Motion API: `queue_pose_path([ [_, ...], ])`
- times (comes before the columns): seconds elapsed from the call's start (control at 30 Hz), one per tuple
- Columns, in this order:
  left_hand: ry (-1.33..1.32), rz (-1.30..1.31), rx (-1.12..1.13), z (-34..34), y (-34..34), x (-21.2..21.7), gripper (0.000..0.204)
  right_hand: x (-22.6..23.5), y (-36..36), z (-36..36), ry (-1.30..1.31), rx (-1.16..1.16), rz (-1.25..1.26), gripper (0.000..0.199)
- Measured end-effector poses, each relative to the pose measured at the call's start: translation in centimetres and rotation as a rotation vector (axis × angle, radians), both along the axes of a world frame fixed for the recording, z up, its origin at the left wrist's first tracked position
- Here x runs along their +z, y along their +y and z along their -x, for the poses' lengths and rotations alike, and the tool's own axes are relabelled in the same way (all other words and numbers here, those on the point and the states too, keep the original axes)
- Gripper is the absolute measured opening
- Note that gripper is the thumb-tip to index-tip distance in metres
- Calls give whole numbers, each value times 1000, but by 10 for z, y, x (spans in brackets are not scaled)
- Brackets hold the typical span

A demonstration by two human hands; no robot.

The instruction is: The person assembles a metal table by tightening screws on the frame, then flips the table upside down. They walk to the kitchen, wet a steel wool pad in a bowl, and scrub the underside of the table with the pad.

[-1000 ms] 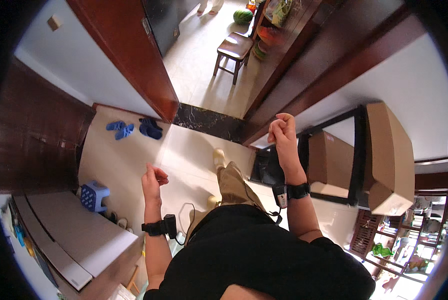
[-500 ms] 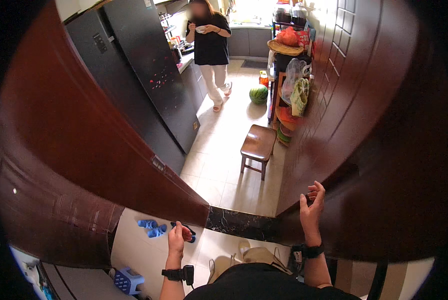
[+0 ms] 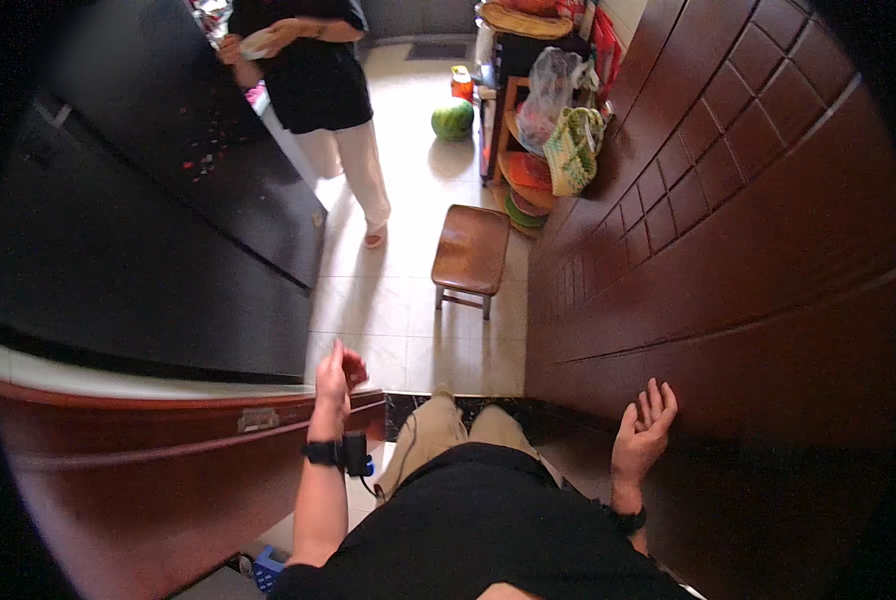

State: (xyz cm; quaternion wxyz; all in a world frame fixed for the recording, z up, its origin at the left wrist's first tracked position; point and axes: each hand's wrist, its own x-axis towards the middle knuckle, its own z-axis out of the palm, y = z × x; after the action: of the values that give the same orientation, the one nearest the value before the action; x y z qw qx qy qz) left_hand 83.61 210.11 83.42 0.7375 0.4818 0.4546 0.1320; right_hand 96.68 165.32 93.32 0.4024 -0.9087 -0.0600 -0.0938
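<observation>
On the far left, a black refrigerator [image 3: 138,215] is filling that side of the kitchen, and below it a reddish-brown wooden door frame [image 3: 168,480] is running in towards the threshold, a metal plate [image 3: 259,420] showing on it. At the bottom, a blue plastic stool [image 3: 266,568] is peeking out, mostly hidden. Past the refrigerator, another person [image 3: 318,90] in a black top and pale trousers is standing and holding a white bowl [image 3: 258,43], which is looking blurred from here. The wearer's left hand [image 3: 338,380] is hovering near the inner end of the door frame, its fingers bending loosely and gripping nothing that I'm seeing, while a black strap [image 3: 324,453] is circling the wrist. Dark marble threshold [image 3: 400,408] is showing beside the wearer's khaki trousers [image 3: 423,440]. Farther in, a green watermelon [image 3: 452,118] is resting on the tiled floor, and a brown wooden stool [image 3: 470,248] is standing nearer, apart from both hands. Next, a green-and-yellow woven bag [image 3: 574,150] is hanging at a shelf. The right hand [image 3: 645,435] is spreading its fingers, empty, close to the panelled wooden door [image 3: 708,310] lining the right side; whether it's touching, I can't tell
</observation>
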Motion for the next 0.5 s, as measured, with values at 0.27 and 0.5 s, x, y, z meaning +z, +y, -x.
queue_pose_path([
  [0.27,-173,500,-50,-236,65,-28,40,0,41,-48,393,-116,-670,59],
  [0.5,-203,628,-60,-377,70,-37,35,-28,92,-161,406,-116,-530,53],
])
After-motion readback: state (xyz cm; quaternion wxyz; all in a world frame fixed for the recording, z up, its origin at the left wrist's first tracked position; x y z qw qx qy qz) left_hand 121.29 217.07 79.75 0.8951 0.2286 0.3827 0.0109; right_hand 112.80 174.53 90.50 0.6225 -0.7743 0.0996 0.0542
